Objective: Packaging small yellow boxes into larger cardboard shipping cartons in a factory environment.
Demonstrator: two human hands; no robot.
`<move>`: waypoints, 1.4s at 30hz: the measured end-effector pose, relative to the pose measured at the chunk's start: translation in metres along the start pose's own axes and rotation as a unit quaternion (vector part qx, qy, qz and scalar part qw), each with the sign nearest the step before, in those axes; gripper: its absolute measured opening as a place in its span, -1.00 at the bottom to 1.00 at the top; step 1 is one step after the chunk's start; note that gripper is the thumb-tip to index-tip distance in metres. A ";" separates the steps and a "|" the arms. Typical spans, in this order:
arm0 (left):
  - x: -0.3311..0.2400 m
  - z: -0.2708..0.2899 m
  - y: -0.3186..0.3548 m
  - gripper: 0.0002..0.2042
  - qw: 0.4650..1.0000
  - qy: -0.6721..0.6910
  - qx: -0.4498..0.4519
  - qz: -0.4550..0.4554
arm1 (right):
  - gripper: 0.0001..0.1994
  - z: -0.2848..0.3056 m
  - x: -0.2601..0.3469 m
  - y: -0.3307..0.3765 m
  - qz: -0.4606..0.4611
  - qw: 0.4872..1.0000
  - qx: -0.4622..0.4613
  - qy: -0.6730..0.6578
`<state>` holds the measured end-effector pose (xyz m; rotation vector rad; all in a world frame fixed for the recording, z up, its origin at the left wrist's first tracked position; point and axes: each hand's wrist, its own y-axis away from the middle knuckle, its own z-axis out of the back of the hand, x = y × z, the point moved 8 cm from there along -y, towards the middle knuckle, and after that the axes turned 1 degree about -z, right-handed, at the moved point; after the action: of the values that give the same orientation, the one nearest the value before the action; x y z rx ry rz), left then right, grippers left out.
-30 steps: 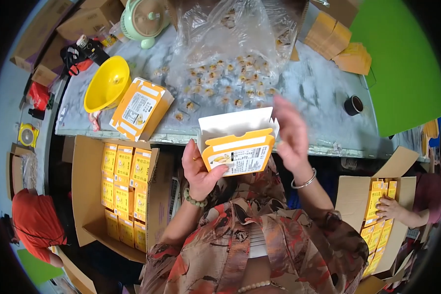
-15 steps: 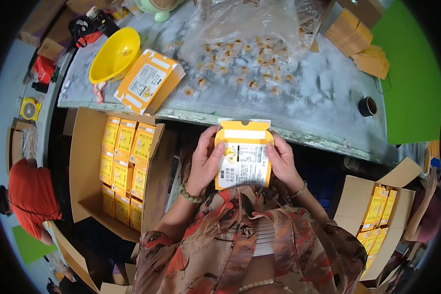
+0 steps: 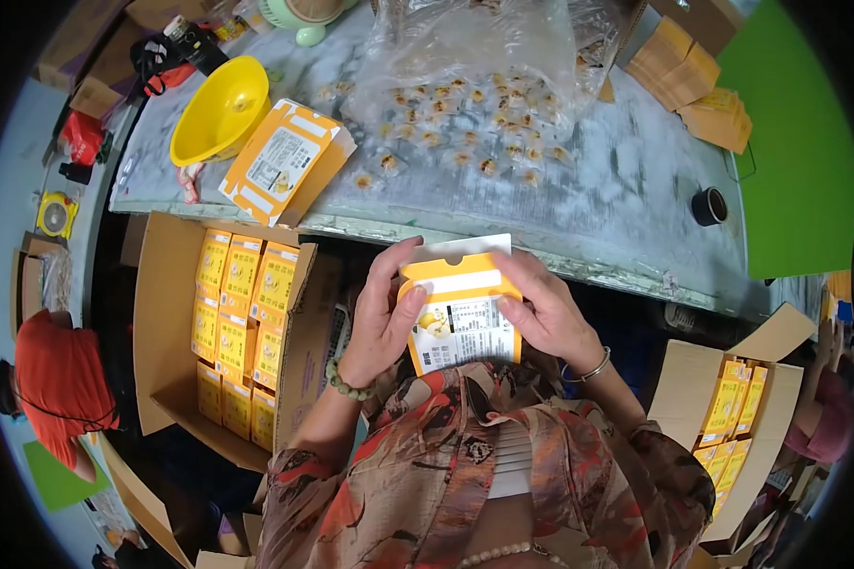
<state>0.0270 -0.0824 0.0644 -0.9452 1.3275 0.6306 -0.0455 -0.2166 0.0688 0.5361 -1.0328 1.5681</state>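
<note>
Now yellow box [image 3: 460,318] upright, left hand [image 3: 381,318] and right hand [image 3: 547,318] fingers clasping its sides

Person wears a loose blouse [image 3: 446,455] with a busy leaf-like print in rust red, orange, cream, grey and black, sleeves ending above bare forearms; a pale ribbed panel [image 3: 514,460] shows down the front. Left hand [image 3: 381,318] has a bracelet of round green beads [image 3: 348,384] at the wrist; right hand [image 3: 547,313] has a thin silver bangle [image 3: 590,368]. A strand of small pale beads [image 3: 503,552] curves across the chest at the lower edge of view
</note>
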 end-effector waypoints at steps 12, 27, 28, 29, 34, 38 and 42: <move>0.008 -0.005 0.010 -0.85 0.984 -0.063 0.168 0.021 | -0.74 -0.005 -0.006 0.008 0.018 0.998 0.009 -0.065; 0.101 -0.017 0.057 -0.48 0.814 0.427 0.097 0.381 | -0.42 -0.008 -0.049 -0.001 -0.076 0.857 -0.219 -0.461; 0.098 -0.029 0.057 -0.49 0.773 0.487 0.157 0.374 | -0.41 0.000 -0.041 -0.009 -0.050 0.844 -0.238 -0.479; 0.091 -0.039 0.060 -0.50 0.727 0.540 0.220 0.361 | -0.40 0.006 -0.041 -0.017 -0.011 0.829 -0.245 -0.502; 0.068 -0.044 0.053 -0.53 0.584 0.722 0.288 0.234 | -0.37 -0.021 -0.005 -0.060 0.074 0.823 -0.074 -0.559; 0.051 0.050 0.036 -0.55 0.772 0.614 -0.019 0.162 | -0.31 -0.075 0.032 -0.088 -0.065 0.849 0.002 -0.525; 0.054 0.187 0.089 -0.54 0.843 0.469 -0.236 0.119 | -0.40 -0.118 0.049 -0.106 0.000 0.878 0.155 -0.454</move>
<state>0.0585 0.1150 -0.0116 -1.6234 2.2468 0.7307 0.0635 -0.0920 0.0824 1.5945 -1.4530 1.4872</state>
